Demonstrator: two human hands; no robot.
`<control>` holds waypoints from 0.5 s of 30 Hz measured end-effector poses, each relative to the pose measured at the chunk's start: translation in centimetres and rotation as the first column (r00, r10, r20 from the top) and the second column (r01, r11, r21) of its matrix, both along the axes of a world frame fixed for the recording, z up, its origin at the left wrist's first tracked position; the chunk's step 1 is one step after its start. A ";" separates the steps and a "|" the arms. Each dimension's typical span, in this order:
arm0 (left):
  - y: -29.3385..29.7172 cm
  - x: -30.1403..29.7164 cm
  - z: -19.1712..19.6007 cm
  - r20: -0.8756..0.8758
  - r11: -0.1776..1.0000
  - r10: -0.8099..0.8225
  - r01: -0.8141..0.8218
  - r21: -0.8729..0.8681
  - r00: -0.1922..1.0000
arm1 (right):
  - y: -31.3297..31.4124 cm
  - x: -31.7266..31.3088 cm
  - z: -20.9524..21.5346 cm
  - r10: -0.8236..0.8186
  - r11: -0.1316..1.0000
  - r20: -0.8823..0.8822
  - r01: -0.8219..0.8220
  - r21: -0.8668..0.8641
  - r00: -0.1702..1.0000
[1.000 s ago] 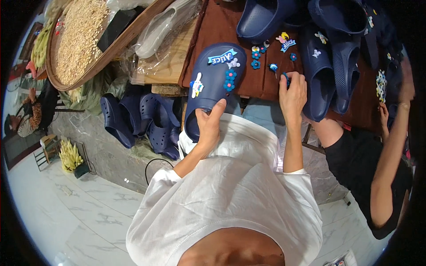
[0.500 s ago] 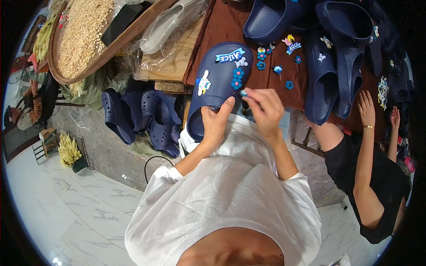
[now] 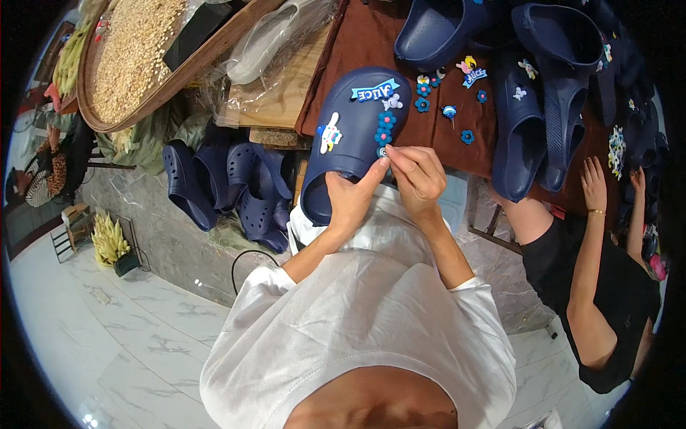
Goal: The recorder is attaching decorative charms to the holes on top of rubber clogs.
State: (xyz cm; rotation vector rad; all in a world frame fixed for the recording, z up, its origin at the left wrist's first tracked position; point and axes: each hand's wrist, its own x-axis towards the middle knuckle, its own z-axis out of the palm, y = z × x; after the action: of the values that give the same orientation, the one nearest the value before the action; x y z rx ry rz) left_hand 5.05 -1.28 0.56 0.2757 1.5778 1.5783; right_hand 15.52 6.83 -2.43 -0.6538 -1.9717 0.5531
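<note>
My left hand [image 3: 349,201] grips a navy clog [image 3: 350,136] at its foot opening, thumb on the side and other fingers hidden inside. Between the fingertips of my right hand [image 3: 420,182] is a small round white-and-blue shoe charm [image 3: 383,151], pressed at the clog's right side. It sits just below a row of blue flower charms [image 3: 385,127]. A blue banner charm [image 3: 375,91] and a small grey-white mouse-like charm [image 3: 392,103] are on the toe. On the left side is a white cartoon figure charm [image 3: 330,134].
Loose charms [image 3: 467,136] lie on the brown cloth [image 3: 439,143], with more navy clogs [image 3: 518,143] to the right. Undecorated clogs [image 3: 257,189] stand lower left. A basket of grain [image 3: 86,107] and a bagged pale shoe [image 3: 264,46] are upper left. A co-worker's hand [image 3: 593,186] is at right.
My right hand has moved slightly left and down, bringing the round charm from beside the clog onto its surface. My left thumb has shifted toward it.
</note>
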 end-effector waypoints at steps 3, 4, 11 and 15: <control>0.2 0.2 0.2 -0.041 0.998 0.055 -0.055 -0.001 0.998 | -0.3 -0.3 0.2 0.013 0.998 -0.003 -0.013 -0.054 1.000; 0.3 0.3 0.2 -0.062 0.996 0.088 -0.089 -0.018 0.994 | -0.4 -0.4 0.3 0.021 0.996 -0.003 -0.021 -0.090 1.000; 0.2 0.3 -0.4 -0.025 0.994 0.091 -0.090 0.058 0.996 | -1.3 0.3 0.6 0.021 0.620 -0.250 -0.209 -0.756 0.968; 0.2 0.3 -0.3 -0.060 0.993 0.107 -0.104 0.053 0.993 | -1.0 0.3 0.4 -0.028 0.296 -0.415 -0.389 -0.873 0.910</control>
State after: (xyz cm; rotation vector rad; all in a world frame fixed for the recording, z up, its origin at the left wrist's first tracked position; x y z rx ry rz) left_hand 5.38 -1.06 0.30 0.2749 1.6258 1.7062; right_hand 15.82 5.84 -2.00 -0.9225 -1.1658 1.9550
